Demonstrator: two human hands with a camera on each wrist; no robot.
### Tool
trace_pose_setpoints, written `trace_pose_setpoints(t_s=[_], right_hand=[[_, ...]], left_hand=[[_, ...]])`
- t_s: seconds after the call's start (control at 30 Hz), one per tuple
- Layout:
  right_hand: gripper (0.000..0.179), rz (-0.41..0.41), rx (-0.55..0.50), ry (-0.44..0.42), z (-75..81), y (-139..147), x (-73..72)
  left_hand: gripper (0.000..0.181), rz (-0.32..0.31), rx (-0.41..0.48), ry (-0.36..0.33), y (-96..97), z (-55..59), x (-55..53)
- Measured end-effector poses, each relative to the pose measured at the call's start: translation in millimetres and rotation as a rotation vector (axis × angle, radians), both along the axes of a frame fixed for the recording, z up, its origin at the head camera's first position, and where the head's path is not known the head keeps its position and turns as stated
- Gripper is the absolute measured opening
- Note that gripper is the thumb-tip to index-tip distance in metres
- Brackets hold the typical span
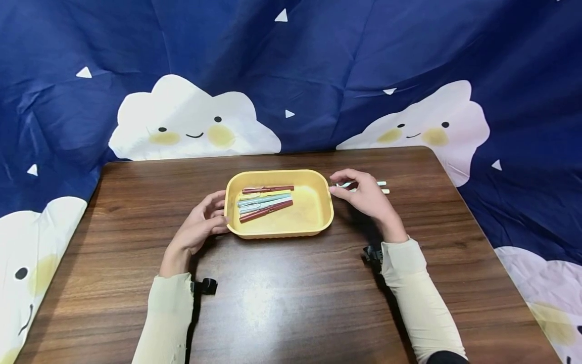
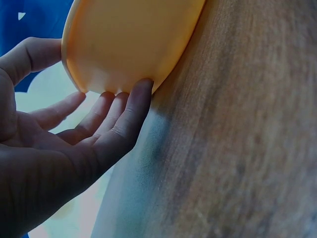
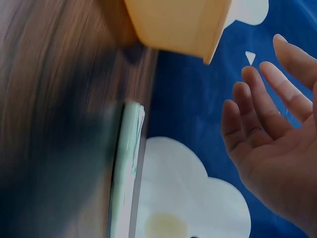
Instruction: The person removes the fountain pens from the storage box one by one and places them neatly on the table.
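A yellow plastic tray (image 1: 313, 215) sits on the table with several pens lying at its left side, among them a dark red pen (image 1: 268, 211) and a light blue pen (image 1: 263, 199). At the tray's left end, my left hand (image 1: 200, 225) touches the outer wall with its fingertips, the thumb against the rim, as the left wrist view shows. My right hand (image 1: 364, 194) hovers beside the right end, fingers slightly bent, holding nothing. In the right wrist view it is apart from the tray. Below it, a pale green pen (image 3: 126, 163) lies beside a white one on the table, partly hidden in the head view.
The brown wooden table (image 1: 268, 303) has its far edge just behind the tray. A dark blue cloth (image 1: 309, 65) printed with clouds hangs behind and beside it. Small black devices are strapped at both wrists.
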State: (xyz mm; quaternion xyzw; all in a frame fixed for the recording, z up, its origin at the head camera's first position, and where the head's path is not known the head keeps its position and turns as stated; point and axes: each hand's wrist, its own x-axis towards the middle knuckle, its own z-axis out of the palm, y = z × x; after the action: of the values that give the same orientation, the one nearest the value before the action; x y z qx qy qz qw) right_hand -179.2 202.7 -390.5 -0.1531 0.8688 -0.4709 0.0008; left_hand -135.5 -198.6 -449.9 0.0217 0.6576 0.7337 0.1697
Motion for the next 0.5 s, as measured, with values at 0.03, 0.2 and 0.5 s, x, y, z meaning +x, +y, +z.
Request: trace_pose_setpoints(t_s=[0.03,0.2,0.5], right_hand=[[0.028,0.012,-0.004,0.008,-0.8,-3,-0.5],[0.024,0.062,-0.021,0.034,-2.6,-17,-2.4],[0.024,0.103,-0.067,0.012,-6.9,-38,-1.7]], left_hand=[[0.075,0.001,0.002,-0.002,-0.1,0.0,0.3],[0.075,0.004,0.001,-0.006,0.1,0.2,0.7],[0.075,0.004,0.002,-0.011,-0.7,-0.1,0.0]])
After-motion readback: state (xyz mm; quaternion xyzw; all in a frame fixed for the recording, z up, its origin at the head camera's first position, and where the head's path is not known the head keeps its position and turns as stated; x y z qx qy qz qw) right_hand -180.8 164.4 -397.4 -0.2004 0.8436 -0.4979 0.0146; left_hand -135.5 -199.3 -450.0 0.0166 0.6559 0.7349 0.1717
